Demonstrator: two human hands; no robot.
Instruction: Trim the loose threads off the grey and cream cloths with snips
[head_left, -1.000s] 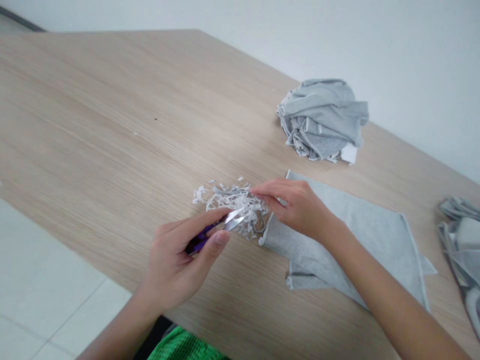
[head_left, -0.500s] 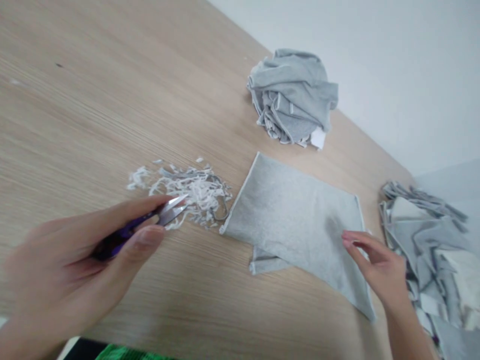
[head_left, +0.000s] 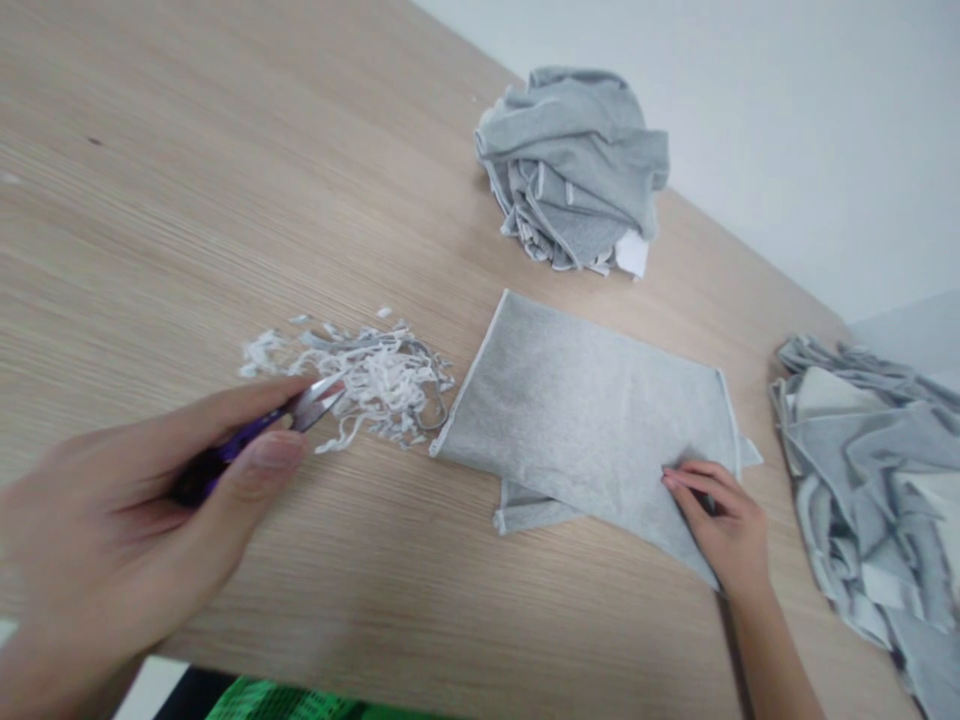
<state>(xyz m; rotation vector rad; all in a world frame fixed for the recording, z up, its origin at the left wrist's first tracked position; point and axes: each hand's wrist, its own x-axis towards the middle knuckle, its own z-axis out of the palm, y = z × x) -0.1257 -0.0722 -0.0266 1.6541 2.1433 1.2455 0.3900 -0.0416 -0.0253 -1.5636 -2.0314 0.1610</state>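
Thread snips (head_left: 247,435) with a purple handle lie in my left hand (head_left: 157,500), whose fingers and thumb close round them. Their short metal blades point at a heap of white and grey thread trimmings (head_left: 382,380). A flat grey fabric piece (head_left: 577,400) with pale stitched edges lies right of the heap, over another grey piece (head_left: 536,508) that is mostly hidden. My right hand (head_left: 727,530) has thumb and fingertips pinched together on the upper fabric near its right end. How much cloth is between those fingertips is hard to see.
A stacked pile of grey fabric pieces (head_left: 577,150) sits at the back of the wooden table (head_left: 187,200), near the pale wall (head_left: 750,120). To the right lies a looser pile of grey and white fabric (head_left: 862,450). Green mesh (head_left: 277,700) shows below the table's near edge.
My right hand has come down from above the fabric to its surface. The left hand still holds the snips. The whole view has shifted slightly.
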